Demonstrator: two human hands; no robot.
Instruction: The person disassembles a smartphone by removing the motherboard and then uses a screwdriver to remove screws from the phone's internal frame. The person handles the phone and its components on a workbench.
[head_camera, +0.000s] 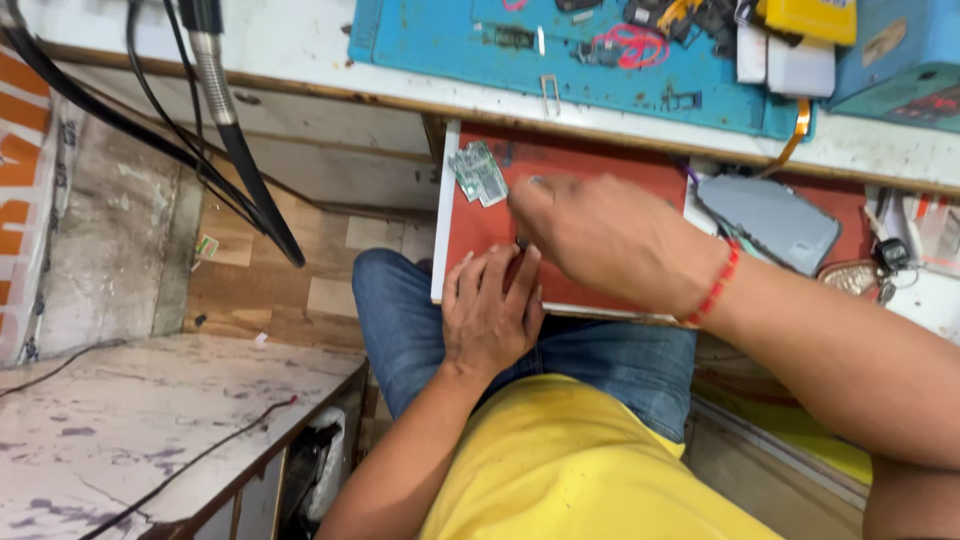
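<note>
Red drawer tray (590, 165) pulled out under the desk (300, 60), left hand (490, 310) flat on its front edge, fingers loosely spread, empty, right hand (610, 235) blurred above, grip unclear, two small circuit boards (478, 172) at the tray's back corner, one grey phone (770, 220) beside.

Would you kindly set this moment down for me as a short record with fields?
Setting: a person seated at a workbench, an open red-lined drawer over the lap
Left hand: resting on the drawer's front edge, fingers curled
Right hand: reaching across the drawer, blurred, a red thread bracelet at the wrist
In the drawer: small green circuit boards, a grey phone back cover
On the bench: a blue work mat with small parts
</note>
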